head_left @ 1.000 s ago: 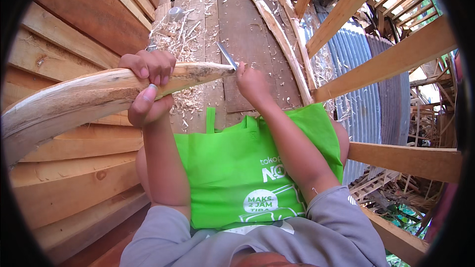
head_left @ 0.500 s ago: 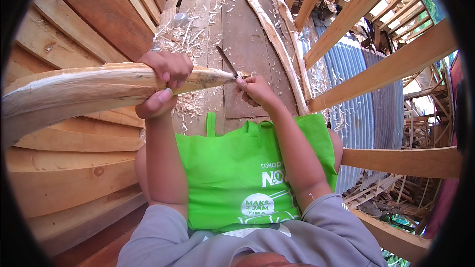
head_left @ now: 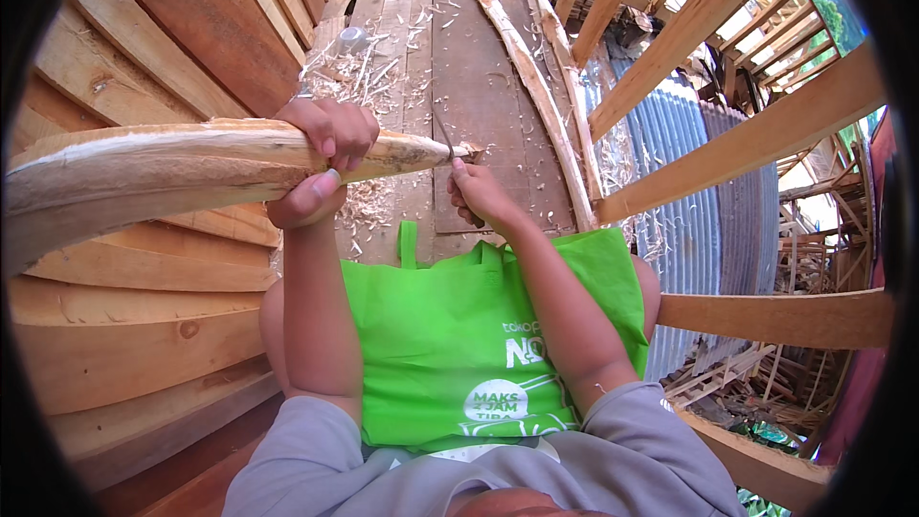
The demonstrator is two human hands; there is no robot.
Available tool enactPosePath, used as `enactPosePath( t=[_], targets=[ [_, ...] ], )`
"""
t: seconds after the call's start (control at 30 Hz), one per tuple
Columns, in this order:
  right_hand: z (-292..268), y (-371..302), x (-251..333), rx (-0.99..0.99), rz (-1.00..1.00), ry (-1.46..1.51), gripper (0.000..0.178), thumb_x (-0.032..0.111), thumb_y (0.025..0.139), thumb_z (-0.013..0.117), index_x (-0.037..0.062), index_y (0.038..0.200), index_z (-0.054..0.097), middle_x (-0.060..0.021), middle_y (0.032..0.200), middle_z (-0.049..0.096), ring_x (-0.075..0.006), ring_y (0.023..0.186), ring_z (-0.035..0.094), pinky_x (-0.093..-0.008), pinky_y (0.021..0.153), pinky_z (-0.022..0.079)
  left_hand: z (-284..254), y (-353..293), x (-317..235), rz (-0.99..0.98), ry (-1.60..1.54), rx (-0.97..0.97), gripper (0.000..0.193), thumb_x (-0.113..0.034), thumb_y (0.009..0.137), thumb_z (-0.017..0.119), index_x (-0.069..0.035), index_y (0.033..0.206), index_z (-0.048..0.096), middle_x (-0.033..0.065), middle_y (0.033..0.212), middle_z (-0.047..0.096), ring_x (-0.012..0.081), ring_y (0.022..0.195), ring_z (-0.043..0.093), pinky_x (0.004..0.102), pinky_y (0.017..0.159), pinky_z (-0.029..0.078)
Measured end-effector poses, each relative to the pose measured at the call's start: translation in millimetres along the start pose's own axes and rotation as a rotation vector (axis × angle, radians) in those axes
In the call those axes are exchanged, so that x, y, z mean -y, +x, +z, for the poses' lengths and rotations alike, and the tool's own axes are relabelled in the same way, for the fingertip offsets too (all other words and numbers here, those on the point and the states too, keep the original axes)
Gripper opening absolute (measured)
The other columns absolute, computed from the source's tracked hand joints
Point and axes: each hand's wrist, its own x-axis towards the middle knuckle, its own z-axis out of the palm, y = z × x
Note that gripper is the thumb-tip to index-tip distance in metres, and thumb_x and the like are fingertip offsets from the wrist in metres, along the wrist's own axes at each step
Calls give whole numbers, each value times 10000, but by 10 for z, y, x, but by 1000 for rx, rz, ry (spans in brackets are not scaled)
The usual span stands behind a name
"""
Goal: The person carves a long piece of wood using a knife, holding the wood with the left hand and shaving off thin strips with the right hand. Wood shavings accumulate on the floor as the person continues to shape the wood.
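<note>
A long, thick piece of pale wood [head_left: 163, 168] comes in from the left and tapers to a point in front of me. My left hand [head_left: 327, 158] is wrapped round it a little behind the tapered end. In my closed right hand [head_left: 479, 193] is a knife [head_left: 443, 124], its thin dark blade pointing away from me and crossing the wood near the tip. The blade is seen nearly edge-on, and the handle is mostly hidden in my fist. A bright green bag [head_left: 440, 325] lies across my lap beneath both forearms.
Wood shavings [head_left: 359, 81] litter the plank floor [head_left: 469, 67], with a clear cup [head_left: 352, 40] among them. Two peeled poles [head_left: 531, 77] lie further right. Stacked boards [head_left: 144, 287] stand at left; a slatted railing [head_left: 737, 148] and corrugated metal sheets [head_left: 680, 220] are at right.
My right hand has moved slightly left and nearer to me, and the knife blade has turned more edge-on against the wood's tip. My left hand keeps its grip.
</note>
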Motion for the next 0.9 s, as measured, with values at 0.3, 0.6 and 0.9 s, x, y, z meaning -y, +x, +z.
enactPosePath(
  t=[0.3,0.6,0.9],
  targets=[
    [257,180,-450,-300,-196,-58,561,465,1061,301,53,716,462,-21,524,407,-146,400,397,-341,383,328,15,23,21,1,-16,9,245,-156,657,545,-138,865,418,-14,709,403,123,624,381,298,664,329],
    [387,101,-438,-364,-338,-220,565,404,1061,297,-41,814,544,-172,695,572,-316,654,589,-449,643,464,59,15,26,3,-9,-56,260,-155,632,539,-137,849,397,-11,704,389,123,628,367,303,663,317],
    [257,-180,335,-445,-160,-461,648,398,1024,276,-92,817,646,-336,864,645,-522,899,615,-557,824,472,87,-8,-3,7,28,-121,268,-154,627,535,-137,851,390,-12,700,371,127,633,363,305,669,307]
  ],
)
